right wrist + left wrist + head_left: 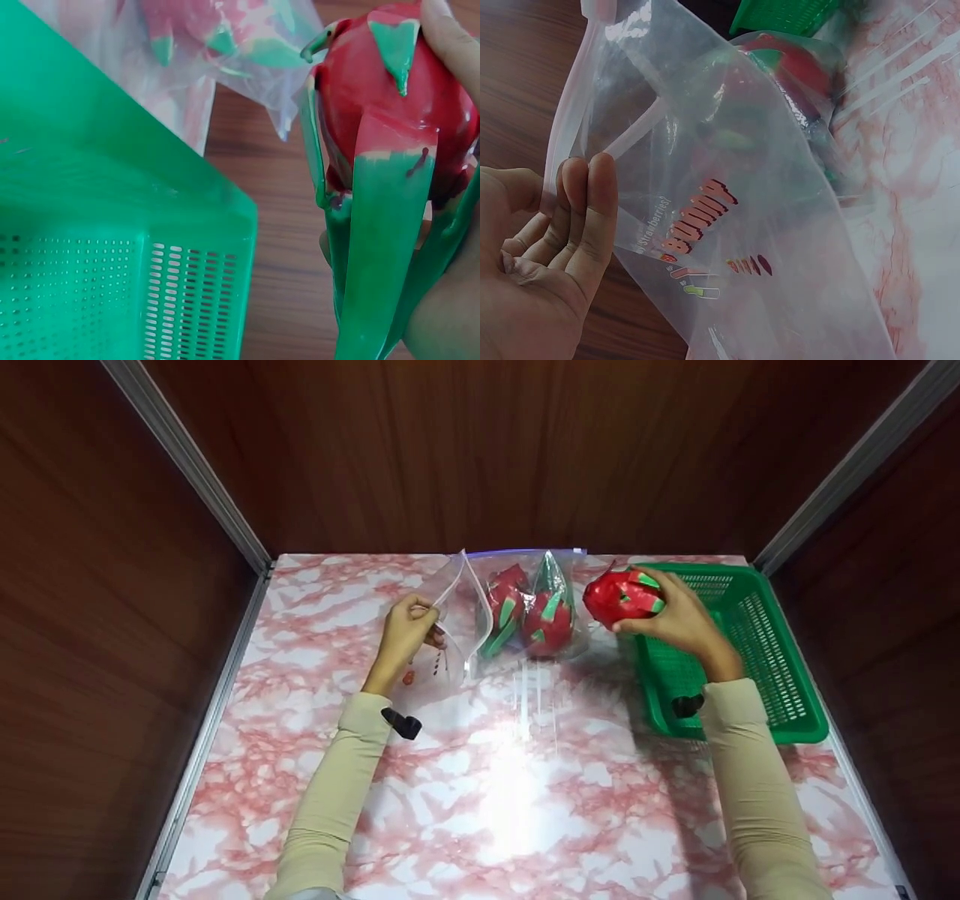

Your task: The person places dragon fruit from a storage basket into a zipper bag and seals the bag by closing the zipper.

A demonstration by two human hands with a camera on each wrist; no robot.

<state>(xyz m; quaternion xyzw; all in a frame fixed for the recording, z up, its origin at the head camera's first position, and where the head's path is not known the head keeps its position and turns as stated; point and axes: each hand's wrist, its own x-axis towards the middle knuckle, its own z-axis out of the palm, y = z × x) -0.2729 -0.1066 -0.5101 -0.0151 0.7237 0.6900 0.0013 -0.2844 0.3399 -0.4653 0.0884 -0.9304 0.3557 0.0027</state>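
Observation:
My left hand [411, 622] pinches the rim of a clear zip bag [742, 300] printed with "BUNNY" lettering. The mouth of this bag gapes toward the right, and no fruit shows in its near part. Beside it lies another clear bag [579, 641] with a blue zip strip, holding two red dragon fruits [547, 628] with green scales. In my right hand [686, 619] is a third dragon fruit [619, 596], gripped around its side over the basket's left rim. Its long green leaves [390, 247] point back toward my wrist in the right wrist view.
A green perforated basket [806, 701] stands at the right of the pink-and-white marbled table [465, 810]. Dark wood panels [480, 457] close off the back and both sides, with metal strips [210, 487] at the corners.

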